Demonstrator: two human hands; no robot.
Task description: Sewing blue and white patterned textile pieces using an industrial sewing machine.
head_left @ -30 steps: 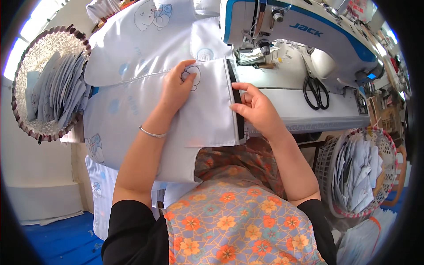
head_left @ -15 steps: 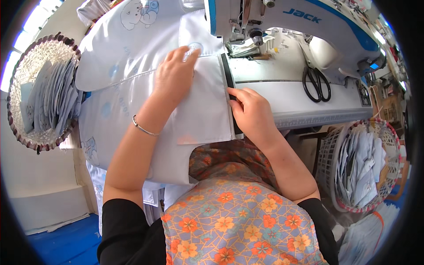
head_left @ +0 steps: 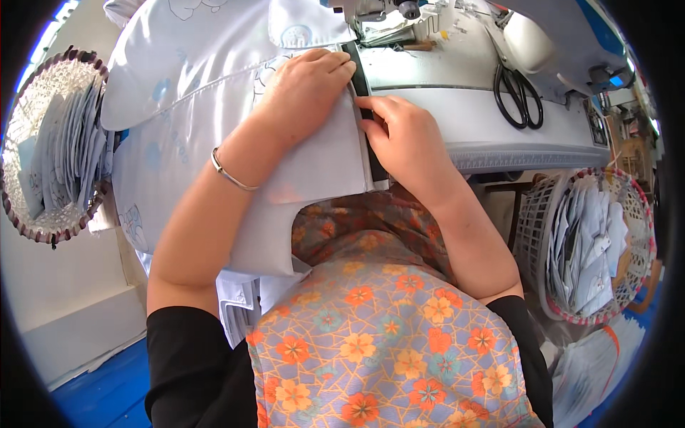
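Observation:
Pale grey-white fabric [head_left: 321, 160] with a printed cartoon pattern lies over the sewing table. A dark strip [head_left: 361, 77] runs along the right edge of its folded panel. My left hand [head_left: 307, 89] rests flat on the panel, fingertips reaching the upper part of the strip. Lower down, my right hand [head_left: 407, 132] pinches the strip's edge between thumb and forefinger, the other fingers curled. The sewing machine's needle area [head_left: 378, 8] is just beyond my left fingertips, partly cut off by the upper edge.
Black-handled scissors [head_left: 519, 96] lie on the machine bed at right. A basket of fabric pieces [head_left: 53, 217] stands at left, and another basket [head_left: 531, 242] at lower right. Below that is a bundle of pale pieces [head_left: 599, 371]. Small tools [head_left: 399, 39] lie behind the needle area.
My left hand has slid right across the panel to the dark strip. My right hand still pinches the strip, slightly further up. The whole view has shifted, with the machine higher in it.

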